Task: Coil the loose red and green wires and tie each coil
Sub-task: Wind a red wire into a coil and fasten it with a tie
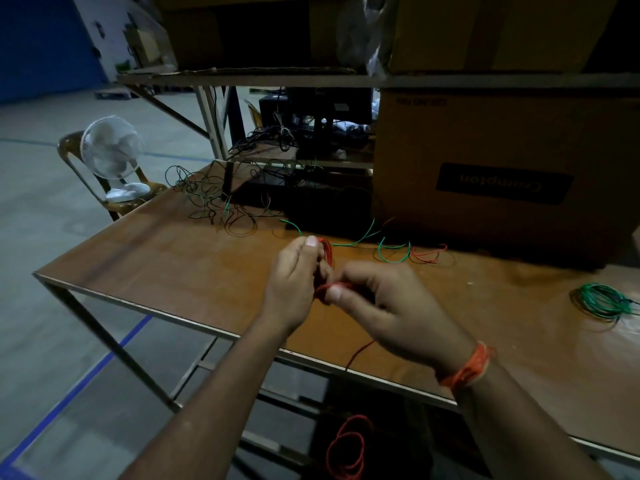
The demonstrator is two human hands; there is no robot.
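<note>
**Q:** What's in front of you, biggest things first?

**Me:** A long brown table point(180, 271) under a metal shelf. At its far right stands a big cardboard box point(485, 161), its label upside down; I read it as "Crompton". A white fan point(110, 150) sits on a chair off the table's left end. Loose green wire point(360, 239) and a tangle of thin wires point(214, 199) lie at the back of the table, and a finished green coil point(604, 301) rests near its right edge.

**Q:** And your hands?

**Me:** Both are closed on the red coil point(327, 268), just above the middle of the table. My left hand point(294, 282) grips the loops upright, thumb on top. My right hand point(388, 303) pinches red wire at the bottom of the coil. The red tail point(360, 351) runs off the near edge to slack red wire on the floor point(346, 448).

**Q:** How would you do this step well?

**Me:** I'd judge it best to keep the loops pinched flat together, lay each turn the same size, and feed the tail through my fingers with light tension so it cannot kink.
</note>
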